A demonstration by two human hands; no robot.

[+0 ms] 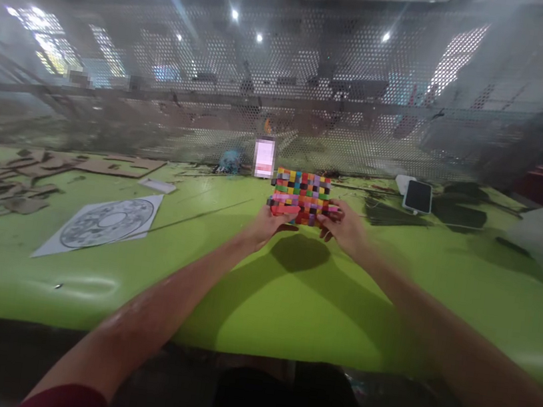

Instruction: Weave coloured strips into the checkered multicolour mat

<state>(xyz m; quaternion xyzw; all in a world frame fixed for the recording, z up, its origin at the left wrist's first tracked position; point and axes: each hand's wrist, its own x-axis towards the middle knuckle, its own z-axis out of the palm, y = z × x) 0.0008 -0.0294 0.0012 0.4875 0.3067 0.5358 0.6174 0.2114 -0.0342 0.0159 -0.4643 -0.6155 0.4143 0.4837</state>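
Above a green table (pixel 442 281), a person's left hand (pixel 264 227) and right hand (pixel 344 226) clasp a multicolored woven piece (pixel 306 193) by opposite sides, both closed on it; a printed sheet (pixel 108 221) lies left.

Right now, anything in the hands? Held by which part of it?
Yes: a multicoloured woven piece, held by its two side edges. The left hand grips near its lower left corner, the right hand near its lower right.

Fingers (pixel 329 224) seemingly hide lower corners of the woven piece (pixel 303 191).
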